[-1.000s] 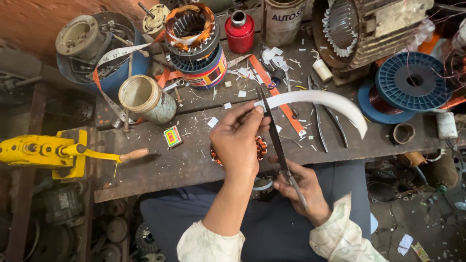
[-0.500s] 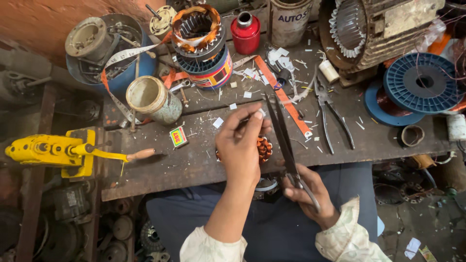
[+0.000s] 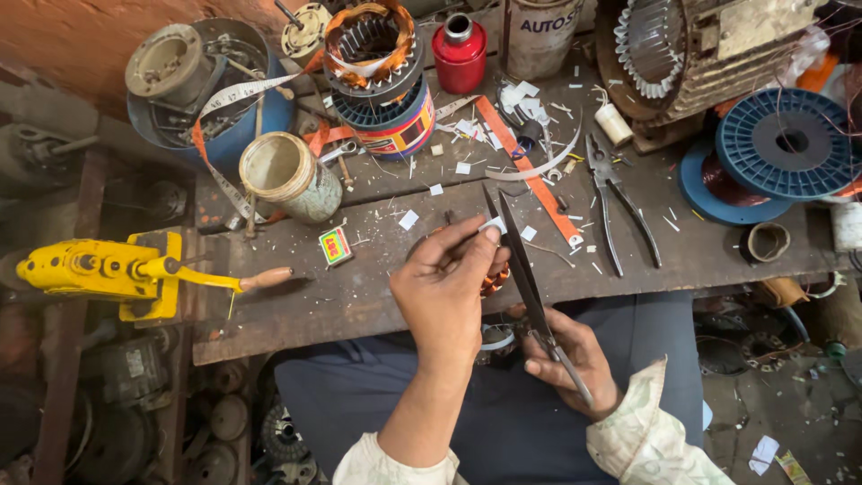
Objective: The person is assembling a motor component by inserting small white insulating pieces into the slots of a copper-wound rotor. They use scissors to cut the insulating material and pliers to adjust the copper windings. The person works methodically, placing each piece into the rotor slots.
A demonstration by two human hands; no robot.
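A small white strip [image 3: 493, 225] is pinched by the left hand [image 3: 446, 292]. Long scissors [image 3: 530, 292] are grasped by the right hand [image 3: 575, 357], blades aimed at 11 o'clock. Pliers [image 3: 615, 211] are seen on the table [image 3: 359, 287] at 2 o'clock.

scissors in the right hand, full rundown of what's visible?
The scissors are long, dark metal, with narrow blades slightly parted at the tips. They slant up and left over the wooden bench. The right hand grips the handles low down; the handles are mostly hidden. Near the tips, the left hand pinches a small white scrap against the blades.
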